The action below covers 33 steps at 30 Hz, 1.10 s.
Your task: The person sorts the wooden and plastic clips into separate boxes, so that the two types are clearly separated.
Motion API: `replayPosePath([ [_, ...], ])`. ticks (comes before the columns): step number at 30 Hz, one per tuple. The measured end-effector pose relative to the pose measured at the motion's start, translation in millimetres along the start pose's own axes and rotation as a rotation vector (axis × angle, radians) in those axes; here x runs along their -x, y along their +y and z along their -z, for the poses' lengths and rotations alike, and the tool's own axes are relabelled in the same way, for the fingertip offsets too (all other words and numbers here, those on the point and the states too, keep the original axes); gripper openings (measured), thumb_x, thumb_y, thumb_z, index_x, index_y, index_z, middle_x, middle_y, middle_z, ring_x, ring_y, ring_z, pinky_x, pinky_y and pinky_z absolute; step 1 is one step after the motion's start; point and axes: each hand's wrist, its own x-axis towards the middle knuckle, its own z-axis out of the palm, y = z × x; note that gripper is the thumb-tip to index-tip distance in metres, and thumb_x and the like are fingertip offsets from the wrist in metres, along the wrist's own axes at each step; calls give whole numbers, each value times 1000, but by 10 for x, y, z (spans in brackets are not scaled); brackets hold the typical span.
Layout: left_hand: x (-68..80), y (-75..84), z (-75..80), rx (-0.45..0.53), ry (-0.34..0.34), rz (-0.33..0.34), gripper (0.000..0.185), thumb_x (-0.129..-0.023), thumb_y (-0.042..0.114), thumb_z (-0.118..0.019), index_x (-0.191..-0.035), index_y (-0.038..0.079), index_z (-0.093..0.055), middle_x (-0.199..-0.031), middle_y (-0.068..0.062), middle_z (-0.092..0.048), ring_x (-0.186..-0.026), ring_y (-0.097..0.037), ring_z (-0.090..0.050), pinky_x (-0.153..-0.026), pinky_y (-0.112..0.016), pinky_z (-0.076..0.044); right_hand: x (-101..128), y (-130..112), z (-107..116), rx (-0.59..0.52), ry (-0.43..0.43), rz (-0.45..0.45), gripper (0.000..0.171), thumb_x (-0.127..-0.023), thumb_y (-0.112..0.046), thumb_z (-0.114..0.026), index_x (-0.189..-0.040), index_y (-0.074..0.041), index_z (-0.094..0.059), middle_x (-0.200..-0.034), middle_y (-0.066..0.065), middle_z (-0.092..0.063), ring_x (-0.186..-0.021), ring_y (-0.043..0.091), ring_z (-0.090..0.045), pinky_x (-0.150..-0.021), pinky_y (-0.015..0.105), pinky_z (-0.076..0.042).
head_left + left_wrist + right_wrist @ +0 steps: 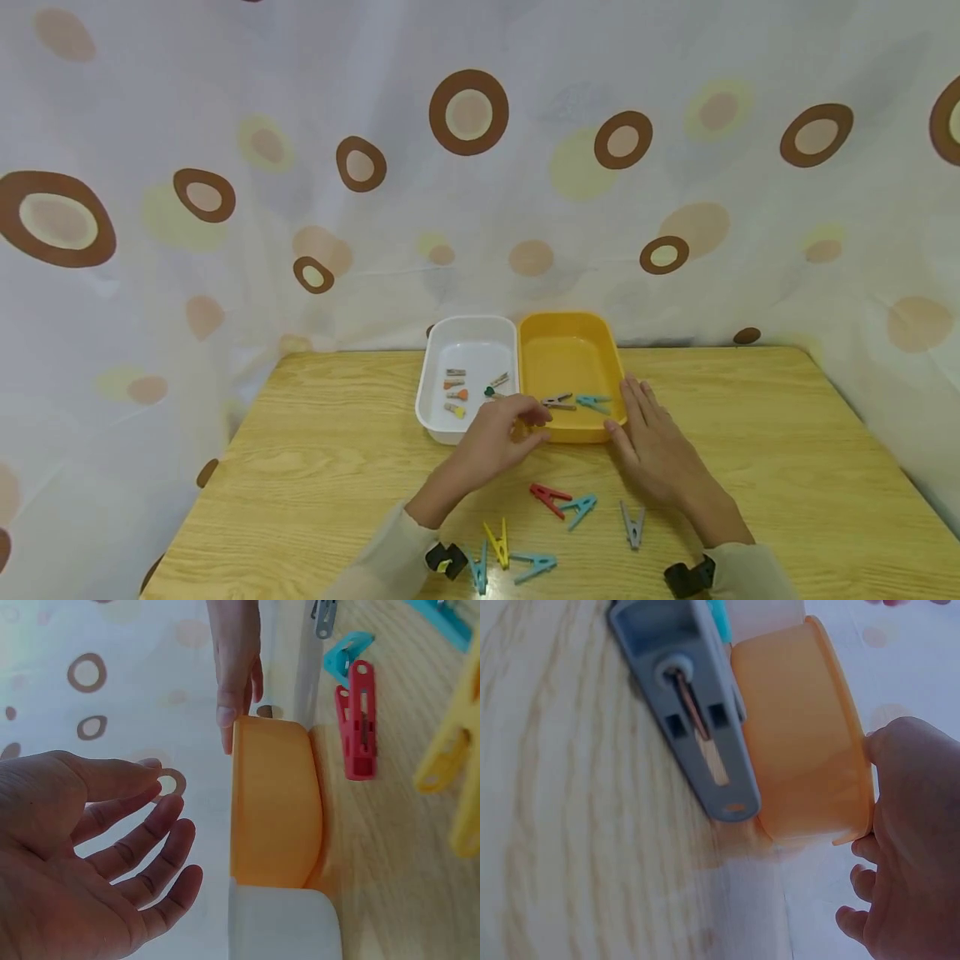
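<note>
My left hand (491,440) hovers over the front edges of the two trays, fingers loosely bent; nothing is held in the left wrist view. My right hand (663,458) lies along the right front corner of the yellow-orange tray (566,358), touching its rim with fairly straight fingers and the thumb at the front. Inside that tray, a greyish clothespin (558,406) and a teal clothespin (592,402) lie near the front. The white tray (480,333) beside it holds several small wooden clothespins (457,395) with coloured decorations.
Loose on the wooden table (330,450) in front are a red clothespin (551,498), a grey clothespin (633,533), a yellow clothespin (500,550) and several teal ones, including one teal clothespin (536,565) near the front. A patterned curtain (525,208) hangs behind the trays.
</note>
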Motion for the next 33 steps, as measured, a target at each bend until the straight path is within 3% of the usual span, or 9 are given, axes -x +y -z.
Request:
replayPosePath([
  [12,465,-87,60,37,-52,79,14,-95,12,-75,-109,12,-73,-106,-5,-73,-100,-23,-68,-87,-42,-56,17,10,8,0,4,-2,72,-112,-41,-35,-162,5,-9,-168,26,-10,-153,46,-12,-116,67,-23],
  [22,792,-180,124,44,-69,138,16,-95,12,-76,-110,9,-72,-106,-5,-73,-99,-22,-68,-85,-41,-56,1,-6,16,-1,-1,1,73,-112,-41,-35,-162,5,-8,-168,27,-10,-154,46,-10,-116,68,-22],
  [27,1004,-227,171,48,-69,154,26,-93,14,-78,-115,8,-68,-109,-6,-69,-100,-24,-65,-87,-41,-55,-6,-13,5,-11,-4,0,73,-112,-41,-35,-162,5,-8,-168,26,-8,-154,46,-9,-117,67,-21],
  [33,1210,-289,202,22,-145,170,38,-90,22,-82,-122,13,-64,-113,-3,-65,-105,-20,-61,-94,-37,-53,-8,-19,3,-16,-6,3,73,-112,-41,-35,-162,6,-7,-168,26,-8,-154,46,-9,-116,67,-21],
])
